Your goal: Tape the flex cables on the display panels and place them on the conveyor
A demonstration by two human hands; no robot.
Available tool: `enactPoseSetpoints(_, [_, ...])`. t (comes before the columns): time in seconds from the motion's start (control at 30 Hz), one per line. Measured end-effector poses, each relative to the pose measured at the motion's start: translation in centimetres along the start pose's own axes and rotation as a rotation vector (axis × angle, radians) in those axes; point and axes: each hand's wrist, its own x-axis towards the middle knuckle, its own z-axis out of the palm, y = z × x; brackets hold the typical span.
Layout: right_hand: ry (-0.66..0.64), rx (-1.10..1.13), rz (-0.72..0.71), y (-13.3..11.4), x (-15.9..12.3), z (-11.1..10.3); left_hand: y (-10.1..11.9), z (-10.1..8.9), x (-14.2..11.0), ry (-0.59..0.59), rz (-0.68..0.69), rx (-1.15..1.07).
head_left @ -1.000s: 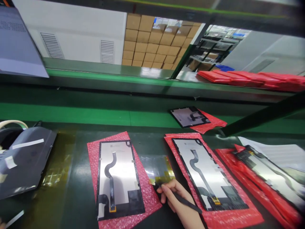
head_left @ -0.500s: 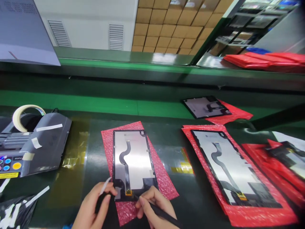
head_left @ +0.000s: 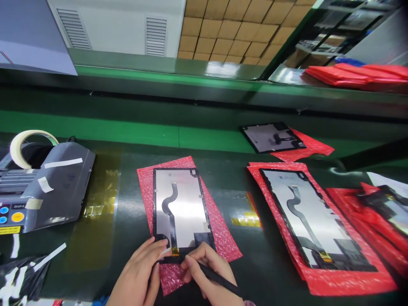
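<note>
A display panel (head_left: 188, 204) lies back side up on a pink bubble-wrap bag (head_left: 219, 229), with a dark flex cable (head_left: 172, 225) running down to a gold connector at its lower edge. My left hand (head_left: 140, 267) rests over the panel's lower left corner, fingers closed. From between its fingers and thumb a short white tape strip (head_left: 163, 252) sticks out beside the connector. My right hand (head_left: 210, 272) grips slim black tweezers (head_left: 219, 280) like a pen. Their tip is at the panel's lower edge, right of the connector, partly hidden by the fingers.
A second panel (head_left: 312, 216) lies on red bubble bags to the right, and another panel (head_left: 272, 137) sits further back. At left stands a grey tape dispenser (head_left: 60, 182) with a tape roll (head_left: 17, 148). Tape scraps cling to black plastic (head_left: 28, 276) below it.
My left hand has moved right and down onto the panel's corner, bringing the white tape strip beside the connector. My right hand stays near the lower edge with the tweezers. The view has shifted slightly.
</note>
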Motion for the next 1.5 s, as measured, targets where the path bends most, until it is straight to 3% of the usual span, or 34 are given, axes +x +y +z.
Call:
enactPoseSetpoints(0.33, [-0.012,0.005,0.067,0.3,0.1,0.0,0.1,0.3,0.1,-0.059,0.052,0.022])
enactPoseSetpoints(0.53, [-0.085,0.003,0.074,1.4,0.4,-0.3,0.1,0.4,0.1,-0.063,0.056,0.016])
enactPoseSetpoints(0.73, [-0.056,-0.069,0.058,0.7,0.2,-1.3,0.1,0.5,0.5,-0.151,0.185,0.086])
enactPoseSetpoints(0.87, [-0.011,0.010,-0.080,-0.8,0.0,-2.8,1.0,0.5,1.2,-0.137,0.087,-0.092])
enactPoseSetpoints(1.03, [-0.126,0.142,-0.152,-3.7,0.7,-2.8,1.9,1.2,2.0,-0.128,0.083,-0.341])
enactPoseSetpoints(1.13, [-0.085,0.203,-0.148,-5.5,1.9,-2.6,2.0,1.5,2.3,-0.099,0.071,-0.220])
enactPoseSetpoints(1.27, [0.057,0.177,-0.173,-7.6,4.3,-3.3,1.9,2.0,2.6,0.004,0.003,0.203])
enactPoseSetpoints(1.37, [0.012,0.069,-0.197,-8.8,6.1,-3.5,2.0,2.8,3.1,0.060,0.008,0.462])
enactPoseSetpoints(1.5, [-0.067,-0.031,-0.197,-9.5,7.6,-2.7,2.4,4.1,3.8,0.120,-0.047,0.580])
